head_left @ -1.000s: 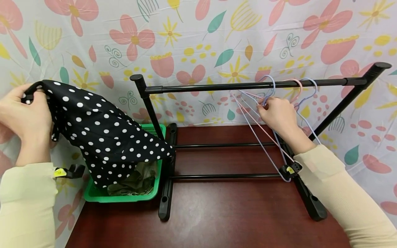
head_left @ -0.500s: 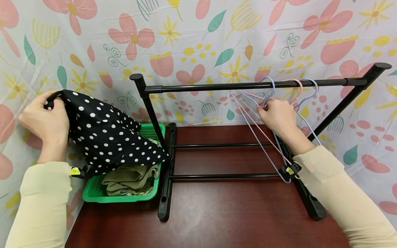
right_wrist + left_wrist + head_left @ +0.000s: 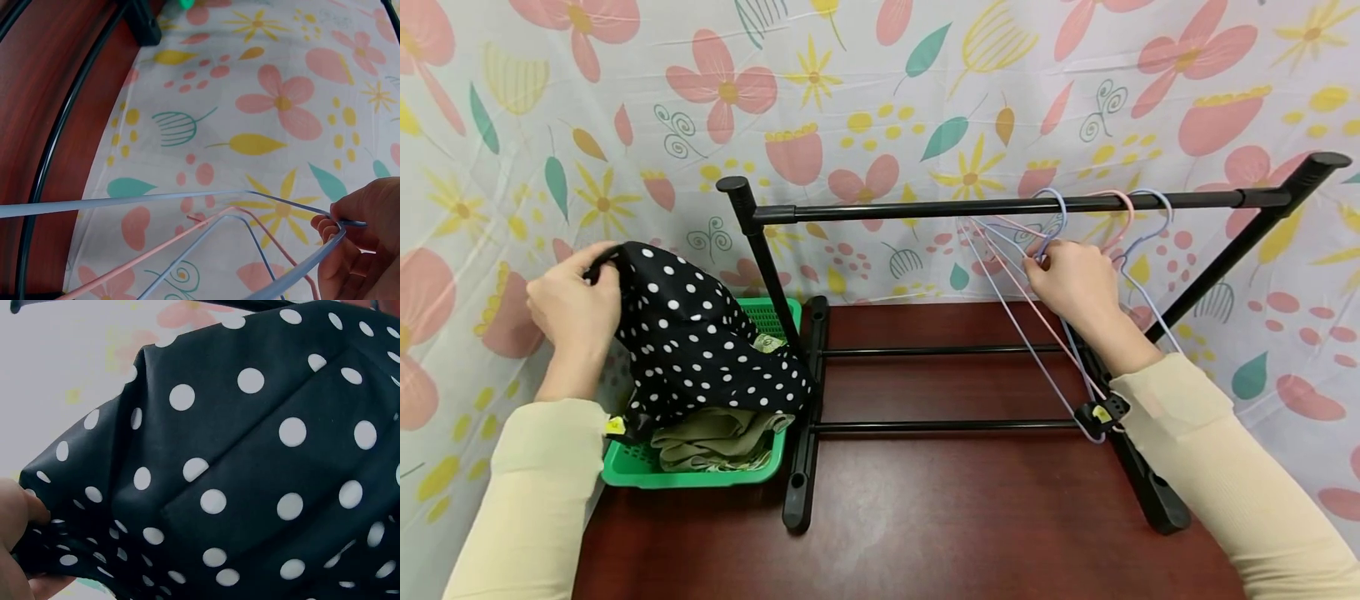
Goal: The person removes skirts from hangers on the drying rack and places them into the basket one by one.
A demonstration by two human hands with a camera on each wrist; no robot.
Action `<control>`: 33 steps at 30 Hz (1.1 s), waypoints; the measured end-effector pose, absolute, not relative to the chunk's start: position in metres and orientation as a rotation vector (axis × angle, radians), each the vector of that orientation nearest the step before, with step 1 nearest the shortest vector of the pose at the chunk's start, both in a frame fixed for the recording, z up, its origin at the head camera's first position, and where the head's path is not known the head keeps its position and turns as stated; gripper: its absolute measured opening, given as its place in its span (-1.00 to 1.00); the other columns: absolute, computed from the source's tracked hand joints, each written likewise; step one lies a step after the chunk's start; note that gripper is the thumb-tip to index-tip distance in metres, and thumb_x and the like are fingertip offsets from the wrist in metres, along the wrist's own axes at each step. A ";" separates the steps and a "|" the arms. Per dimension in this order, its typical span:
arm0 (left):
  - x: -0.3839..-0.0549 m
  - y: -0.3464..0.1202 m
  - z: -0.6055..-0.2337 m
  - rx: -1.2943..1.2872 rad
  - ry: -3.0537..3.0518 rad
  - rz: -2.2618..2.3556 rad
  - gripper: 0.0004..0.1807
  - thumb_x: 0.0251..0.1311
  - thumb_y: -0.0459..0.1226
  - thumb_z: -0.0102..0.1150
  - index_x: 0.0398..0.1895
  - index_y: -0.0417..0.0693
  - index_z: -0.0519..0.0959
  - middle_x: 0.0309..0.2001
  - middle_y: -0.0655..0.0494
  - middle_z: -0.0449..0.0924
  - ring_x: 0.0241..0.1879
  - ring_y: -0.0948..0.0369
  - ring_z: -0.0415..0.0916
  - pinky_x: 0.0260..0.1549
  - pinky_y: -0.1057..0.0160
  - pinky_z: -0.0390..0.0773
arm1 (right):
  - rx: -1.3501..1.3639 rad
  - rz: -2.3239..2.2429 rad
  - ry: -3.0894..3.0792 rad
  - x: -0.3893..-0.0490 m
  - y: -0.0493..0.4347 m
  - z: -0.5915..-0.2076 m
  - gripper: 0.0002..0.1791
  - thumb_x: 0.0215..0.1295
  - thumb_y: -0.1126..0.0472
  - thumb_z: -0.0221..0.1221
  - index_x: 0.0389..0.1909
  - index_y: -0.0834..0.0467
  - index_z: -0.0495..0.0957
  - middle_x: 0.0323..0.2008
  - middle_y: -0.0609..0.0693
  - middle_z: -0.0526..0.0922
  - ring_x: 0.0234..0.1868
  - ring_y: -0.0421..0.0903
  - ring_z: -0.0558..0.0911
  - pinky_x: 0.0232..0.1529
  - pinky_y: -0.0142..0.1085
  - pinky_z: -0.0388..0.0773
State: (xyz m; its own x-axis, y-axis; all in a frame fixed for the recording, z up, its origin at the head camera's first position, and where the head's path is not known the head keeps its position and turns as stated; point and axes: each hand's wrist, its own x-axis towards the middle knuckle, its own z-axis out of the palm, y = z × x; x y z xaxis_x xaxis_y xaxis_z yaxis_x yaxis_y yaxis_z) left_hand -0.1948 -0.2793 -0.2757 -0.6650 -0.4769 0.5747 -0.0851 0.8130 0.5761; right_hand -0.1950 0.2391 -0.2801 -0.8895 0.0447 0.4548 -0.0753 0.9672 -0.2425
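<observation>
My left hand (image 3: 576,304) pinches the edge of a black garment with white polka dots (image 3: 692,333), lifted at the left and draped over the green basket (image 3: 700,480). In the left wrist view the dotted cloth (image 3: 250,444) fills most of the frame, with the thumb and fingers (image 3: 19,519) at its lower left. My right hand (image 3: 1071,279) grips a blue hanger (image 3: 1054,204) just below its hook, which sits over the rack's top bar (image 3: 880,212). In the right wrist view the fingers curl round the blue hanger's neck (image 3: 340,230), with a pink hanger (image 3: 250,215) close by.
Olive green folded cloth (image 3: 722,437) lies in the basket beneath the garment. Another blue hanger (image 3: 1153,218) and a pink hook (image 3: 1126,217) hang farther right. The black rack's foot (image 3: 797,492) stands beside the basket on the brown table (image 3: 925,517). A floral curtain (image 3: 880,92) is behind.
My left hand has moved right and down with the dotted garment, which now bunches over the basket. More of the olive cloth shows. The right hand stays on the hanger.
</observation>
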 end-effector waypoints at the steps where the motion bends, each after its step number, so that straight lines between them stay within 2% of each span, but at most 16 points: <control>1: -0.194 -0.278 -0.280 0.382 -2.265 -0.641 -0.69 0.13 -0.23 0.01 -0.17 0.29 0.68 -0.24 0.00 0.68 -0.25 -0.22 0.51 -0.31 -0.09 0.39 | 0.021 0.350 -2.647 -0.195 0.239 -0.280 -0.54 0.13 0.09 0.03 -0.90 0.13 0.26 -0.77 0.15 0.42 -0.67 0.25 0.44 -0.68 0.06 0.25; 4: -0.191 -0.277 -0.292 0.309 -2.340 -0.560 -0.65 0.14 -0.28 -0.03 -0.12 0.24 0.66 -0.30 -0.15 0.66 -0.42 -0.28 0.43 -0.48 -0.12 0.33 | 0.026 0.350 -2.646 -0.195 0.240 -0.280 -0.54 0.13 0.09 0.04 -0.91 0.12 0.25 -0.78 0.14 0.41 -0.68 0.24 0.43 -0.68 0.06 0.25; 8: -0.188 -0.282 -0.309 0.286 -2.456 -0.512 -0.62 0.16 -0.30 -0.08 -0.03 0.17 0.63 -0.29 -0.30 0.62 -0.49 -0.28 0.40 -0.55 -0.11 0.31 | 0.035 0.348 -2.644 -0.195 0.238 -0.280 -0.52 0.15 0.08 0.03 -0.92 0.12 0.25 -0.79 0.12 0.40 -0.69 0.21 0.43 -0.69 0.04 0.25; 16: -0.184 -0.299 -0.336 0.336 -2.711 -0.494 -0.59 0.22 -0.26 -0.12 0.13 0.12 0.52 -0.03 -0.33 0.52 -0.26 -0.32 0.43 -0.36 -0.19 0.36 | 0.043 0.344 -2.639 -0.196 0.237 -0.282 -0.50 0.17 0.08 0.03 -0.93 0.11 0.24 -0.81 0.11 0.38 -0.72 0.16 0.39 -0.74 0.00 0.22; 20: -0.181 -0.304 -0.341 0.279 -2.809 -0.438 -0.58 0.26 -0.25 -0.13 0.17 -0.08 0.47 0.10 -0.35 0.41 -0.08 -0.35 0.32 -0.22 -0.25 0.34 | 0.045 0.343 -2.632 -0.196 0.237 -0.282 -0.51 0.16 0.08 0.03 -0.93 0.11 0.25 -0.81 0.12 0.39 -0.71 0.19 0.41 -0.71 0.04 0.23; 24: -0.176 -0.303 -0.343 0.132 -2.831 -0.379 -0.58 0.25 -0.25 -0.11 0.11 -0.24 0.47 0.07 -0.38 0.36 -0.01 -0.35 0.24 -0.10 -0.29 0.25 | 0.052 0.344 -2.623 -0.197 0.237 -0.283 -0.50 0.16 0.08 0.03 -0.94 0.12 0.25 -0.81 0.12 0.40 -0.70 0.23 0.43 -0.67 0.07 0.24; 30: -0.166 -0.290 -0.346 -0.028 -2.862 -0.428 -0.57 0.27 -0.14 -0.07 0.15 -0.12 0.45 0.09 -0.28 0.40 -0.02 -0.29 0.32 -0.27 -0.27 0.34 | 0.050 0.348 -2.627 -0.197 0.236 -0.283 -0.51 0.16 0.07 0.03 -0.93 0.13 0.30 -0.78 0.16 0.45 -0.66 0.26 0.46 -0.67 0.08 0.25; 33: -0.160 -0.280 -0.348 -0.134 -2.875 -0.412 -0.52 0.26 -0.04 -0.02 0.15 -0.12 0.45 0.12 -0.27 0.39 0.02 -0.28 0.30 -0.21 -0.28 0.33 | 0.040 0.348 -2.633 -0.197 0.236 -0.283 -0.51 0.17 0.06 0.03 -0.92 0.13 0.31 -0.77 0.16 0.46 -0.66 0.27 0.47 -0.69 0.07 0.25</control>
